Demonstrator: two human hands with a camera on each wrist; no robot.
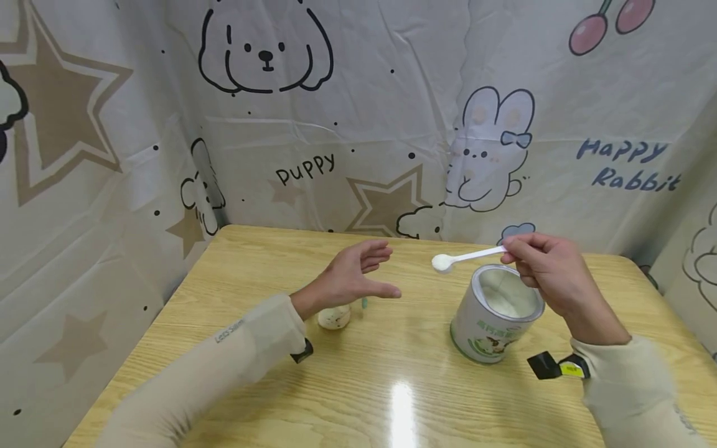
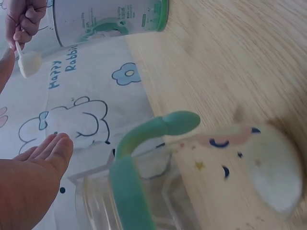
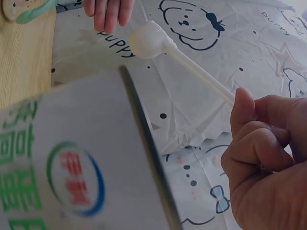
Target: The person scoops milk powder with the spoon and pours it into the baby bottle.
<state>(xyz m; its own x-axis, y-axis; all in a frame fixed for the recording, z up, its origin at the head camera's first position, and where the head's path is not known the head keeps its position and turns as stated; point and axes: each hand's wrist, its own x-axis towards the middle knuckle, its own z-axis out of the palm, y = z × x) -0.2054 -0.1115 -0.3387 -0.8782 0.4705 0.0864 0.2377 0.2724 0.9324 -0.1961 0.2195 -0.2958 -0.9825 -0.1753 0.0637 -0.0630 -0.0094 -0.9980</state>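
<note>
My right hand [image 1: 551, 270] pinches the end of a white measuring scoop [image 1: 476, 254] between thumb and fingers. White powder heaps in the scoop's bowl [image 3: 147, 40], which is held above and left of the can's rim. Below it stands an open white milk powder can [image 1: 486, 339] with powder inside. My left hand [image 1: 353, 274] hovers with fingers extended and thumb apart, touching nothing. A clear bottle [image 2: 283, 165] with a green handle [image 2: 129, 191] and moon and star prints is just below that hand, which hides most of it in the head view.
The wooden table [image 1: 381, 373] extends in front of both arms. A printed cloth [image 1: 381, 124] with cartoon animals and stars hangs behind it and along its sides. Each wrist wears a dark strap, such as the right wrist strap [image 1: 560, 366].
</note>
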